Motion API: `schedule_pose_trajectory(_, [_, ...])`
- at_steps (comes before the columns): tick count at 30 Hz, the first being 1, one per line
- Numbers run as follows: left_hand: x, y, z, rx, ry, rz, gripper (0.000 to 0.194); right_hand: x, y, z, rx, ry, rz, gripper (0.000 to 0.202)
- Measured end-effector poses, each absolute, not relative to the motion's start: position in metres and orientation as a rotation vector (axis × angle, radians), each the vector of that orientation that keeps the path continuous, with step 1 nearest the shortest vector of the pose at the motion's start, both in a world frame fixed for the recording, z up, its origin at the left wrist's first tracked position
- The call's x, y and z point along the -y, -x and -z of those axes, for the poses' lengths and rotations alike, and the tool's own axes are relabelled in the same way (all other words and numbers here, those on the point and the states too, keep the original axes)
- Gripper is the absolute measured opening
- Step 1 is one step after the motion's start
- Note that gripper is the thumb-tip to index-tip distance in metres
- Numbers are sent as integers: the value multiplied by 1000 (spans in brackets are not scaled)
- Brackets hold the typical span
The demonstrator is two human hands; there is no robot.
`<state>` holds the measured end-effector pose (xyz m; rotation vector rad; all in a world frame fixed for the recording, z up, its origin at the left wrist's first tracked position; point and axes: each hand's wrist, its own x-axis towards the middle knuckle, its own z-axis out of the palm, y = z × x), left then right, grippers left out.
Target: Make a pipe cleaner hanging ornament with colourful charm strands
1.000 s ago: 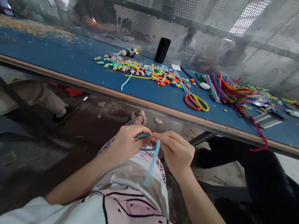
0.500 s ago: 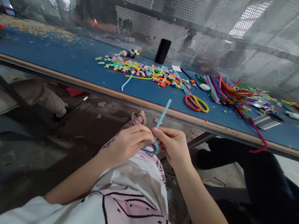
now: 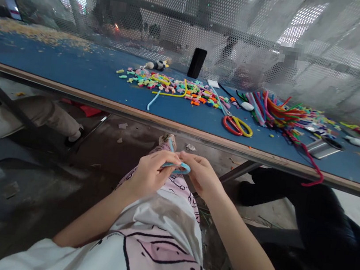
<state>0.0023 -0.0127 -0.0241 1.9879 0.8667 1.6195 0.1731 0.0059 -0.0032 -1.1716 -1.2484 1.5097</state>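
Note:
Over my lap, a light blue pipe cleaner [image 3: 186,169] is bent into a small loop between my two hands. My left hand [image 3: 152,172] pinches it on the left side, thumb against fingers. On the other side my right hand [image 3: 203,175] has its fingertips closed at the loop, close to the left fingertips. A free end of the pipe cleaner points up and away, past the left fingers. Part of the loop is hidden behind the fingers.
Beyond my hands runs a blue table [image 3: 100,80] with a wooden edge. On it lie scissors [image 3: 237,126], a short light blue piece [image 3: 153,100], many small colourful pieces [image 3: 174,83], a pipe cleaner bundle [image 3: 277,110], a metal spool [image 3: 324,148] and a black upright object [image 3: 197,63].
The pipe cleaner's free end has swung from up-right to up-left, and the loop looks smaller. At the far left, a person's hand has left the view.

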Motion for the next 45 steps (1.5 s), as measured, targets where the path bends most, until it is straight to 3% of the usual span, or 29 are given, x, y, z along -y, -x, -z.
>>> schedule_pose_trajectory(6, [6,-6,26,-1126,-1561,-1585,12,8,-173,8,1711,945,-233,16])
schedule_pose_trajectory(8, [3,-8,25,-1129,-1439,-1562,14,7,-174,12,1858,846,54,18])
schedule_pose_trajectory(12, [1,-11,21,-1060,-1241,-1514,17,0,-176,22,1981,837,409,30])
schedule_pose_trajectory(16, [2,-12,17,-989,-1146,-1483,20,-3,-180,28,2007,789,529,34])
schedule_pose_trajectory(24, [4,-2,11,-947,-1253,-1429,23,-3,-186,19,2062,627,437,31])
schedule_pose_trajectory(35, [6,12,3,-867,-1653,-1157,19,-11,-188,-5,2049,634,-436,17])
schedule_pose_trajectory(45, [10,15,-1,-838,-1713,-1139,27,-2,-165,11,1438,877,-955,4])
